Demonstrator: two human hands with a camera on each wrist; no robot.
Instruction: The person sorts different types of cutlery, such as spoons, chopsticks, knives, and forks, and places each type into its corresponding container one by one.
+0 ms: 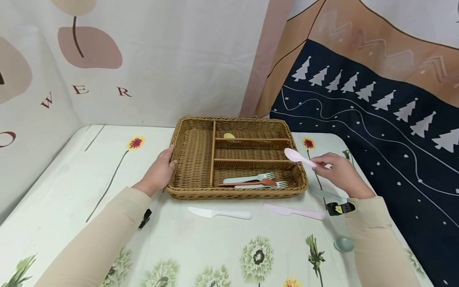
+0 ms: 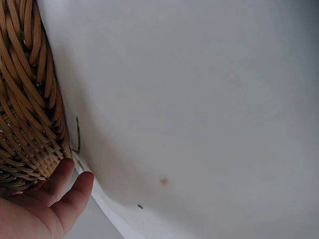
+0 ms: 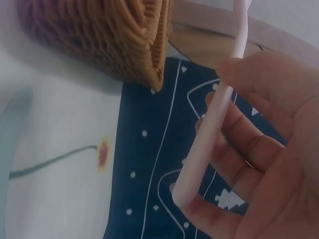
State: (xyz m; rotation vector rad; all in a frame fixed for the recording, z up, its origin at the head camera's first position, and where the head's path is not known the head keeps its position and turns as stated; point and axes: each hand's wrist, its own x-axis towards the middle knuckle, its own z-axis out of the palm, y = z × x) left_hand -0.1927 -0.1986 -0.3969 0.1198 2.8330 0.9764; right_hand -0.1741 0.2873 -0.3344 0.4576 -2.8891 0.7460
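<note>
One wicker basket (image 1: pixel 193 155), head view: side gripped by L hand (image 1: pixel 156 169); pink spoon (image 1: pixel 294 155) pinched in R hand (image 1: pixel 336 172), well apart from L hand, bowl pointed twd it. Blue forks (image 1: pixel 244 179) & orange utensil (image 1: pixel 267 181) seen betw. hands, in basket. White knife (image 1: pixel 229 214) & pink knife (image 1: pixel 294 211) laid nearer wearer, also betw. hands. L wrist: outer wall touched by finger, thumb hidden. R wrist: spoon handle held betw. thumb & fingers.

Fingers (image 3: pixel 246 129) gripping a pale pink handle (image 3: pixel 205 144), wicker basket (image 3: pixel 99 40) upper left; dotted navy cloth (image 3: pixel 135 154) behind
</note>
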